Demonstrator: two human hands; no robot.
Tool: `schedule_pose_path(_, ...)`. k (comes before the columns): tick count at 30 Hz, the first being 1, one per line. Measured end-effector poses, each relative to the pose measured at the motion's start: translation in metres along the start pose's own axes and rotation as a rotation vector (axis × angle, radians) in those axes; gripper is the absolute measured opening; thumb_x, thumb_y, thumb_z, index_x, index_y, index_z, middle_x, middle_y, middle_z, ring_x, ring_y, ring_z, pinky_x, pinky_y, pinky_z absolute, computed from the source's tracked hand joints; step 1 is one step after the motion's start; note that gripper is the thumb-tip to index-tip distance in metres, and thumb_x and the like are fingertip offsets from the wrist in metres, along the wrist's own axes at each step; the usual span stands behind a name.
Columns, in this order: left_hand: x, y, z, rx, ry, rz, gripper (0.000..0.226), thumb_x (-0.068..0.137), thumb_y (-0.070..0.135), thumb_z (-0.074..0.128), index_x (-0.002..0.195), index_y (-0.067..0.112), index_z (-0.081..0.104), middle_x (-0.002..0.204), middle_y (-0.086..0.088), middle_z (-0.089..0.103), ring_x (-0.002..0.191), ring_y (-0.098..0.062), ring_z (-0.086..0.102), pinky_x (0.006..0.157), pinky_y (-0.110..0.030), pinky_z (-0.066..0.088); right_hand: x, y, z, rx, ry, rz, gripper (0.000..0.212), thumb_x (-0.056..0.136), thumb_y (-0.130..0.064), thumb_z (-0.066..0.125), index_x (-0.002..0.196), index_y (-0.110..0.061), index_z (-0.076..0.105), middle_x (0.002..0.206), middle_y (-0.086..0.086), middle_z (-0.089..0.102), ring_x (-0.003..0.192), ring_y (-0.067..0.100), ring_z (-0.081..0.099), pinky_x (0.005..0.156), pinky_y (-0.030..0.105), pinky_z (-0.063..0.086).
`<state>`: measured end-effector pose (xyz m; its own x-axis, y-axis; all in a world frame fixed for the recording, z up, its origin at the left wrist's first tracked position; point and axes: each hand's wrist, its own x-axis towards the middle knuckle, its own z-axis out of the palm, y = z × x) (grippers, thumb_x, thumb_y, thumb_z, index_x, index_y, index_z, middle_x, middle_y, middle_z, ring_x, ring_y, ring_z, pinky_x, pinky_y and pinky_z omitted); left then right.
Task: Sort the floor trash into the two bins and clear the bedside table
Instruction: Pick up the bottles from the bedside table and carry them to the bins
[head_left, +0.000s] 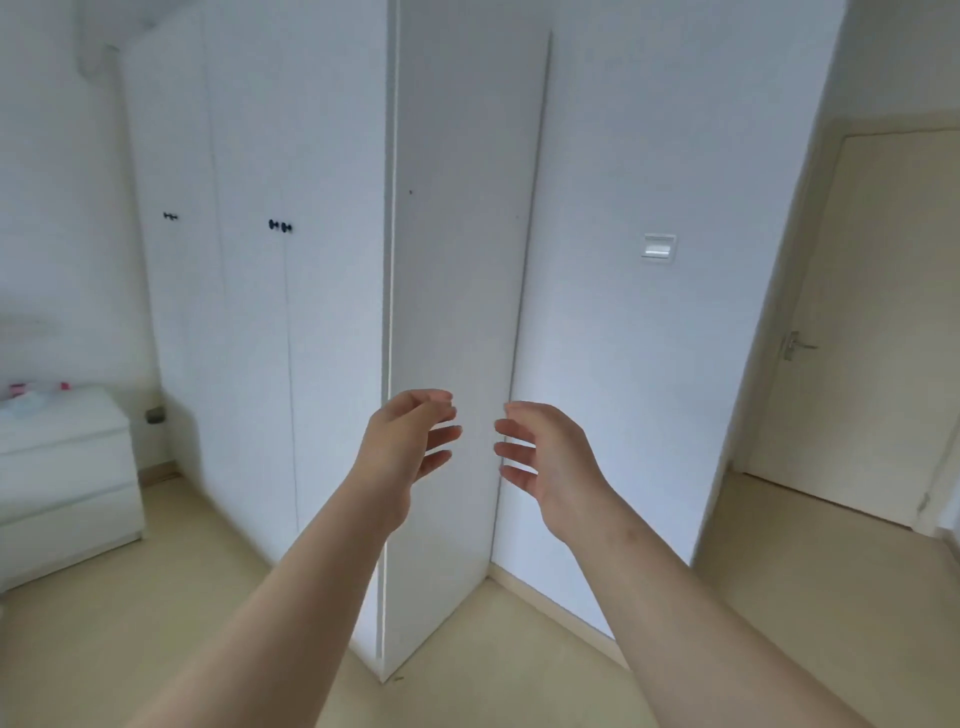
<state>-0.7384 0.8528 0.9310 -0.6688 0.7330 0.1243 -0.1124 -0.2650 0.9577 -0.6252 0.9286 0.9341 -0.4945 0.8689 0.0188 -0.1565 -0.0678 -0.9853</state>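
Your left hand (408, 447) and right hand (553, 460) were released, holding nothing; far left of them, the bedside table (67, 452) carried uncleared clutter (31, 401).

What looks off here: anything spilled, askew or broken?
Nothing spilled or broken. Blurred pink and pale clutter sits on the bedside table, and a small dark speck lies on the floor by the wardrobe corner. Left hand and right hand hold nothing.

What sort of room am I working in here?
Most likely a bedroom: a tall white wardrobe with black knobs fills the wall ahead, a low white bedside table with two drawers stands at the left, and a cream door is at the right. No bed is in view.
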Motion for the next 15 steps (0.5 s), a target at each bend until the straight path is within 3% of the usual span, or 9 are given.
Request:
schedule_pose_path(8, 0.117, 0.001, -0.108, 0.046, 0.265, 0.028, 0.011, 0.092, 0.013, 0.052, 0.094, 0.017, 0.063, 0.093, 0.0, 0.064, 0.087, -0.016, 0.065, 0.079, -0.029, 0.052, 0.127, 0.037, 0.131, -0.015, -0.256, 0.079, 0.005, 0.089, -0.02, 0.055, 0.088, -0.02, 0.06, 0.091, 0.0, 0.063, 0.078, 0.017, 0.059, 0.069, 0.028, 0.048)
schedule_pose_path(15, 0.226, 0.014, -0.244, 0.05, 0.406, 0.028, 0.012, 0.092, 0.013, 0.052, 0.093, 0.018, 0.063, 0.092, 0.0, 0.065, 0.085, -0.016, 0.065, 0.071, -0.028, 0.049, 0.217, 0.072, 0.287, 0.024, -0.368, 0.143, 0.006, 0.089, -0.021, 0.055, 0.091, -0.019, 0.06, 0.093, 0.001, 0.063, 0.08, 0.018, 0.059, 0.071, 0.029, 0.049)
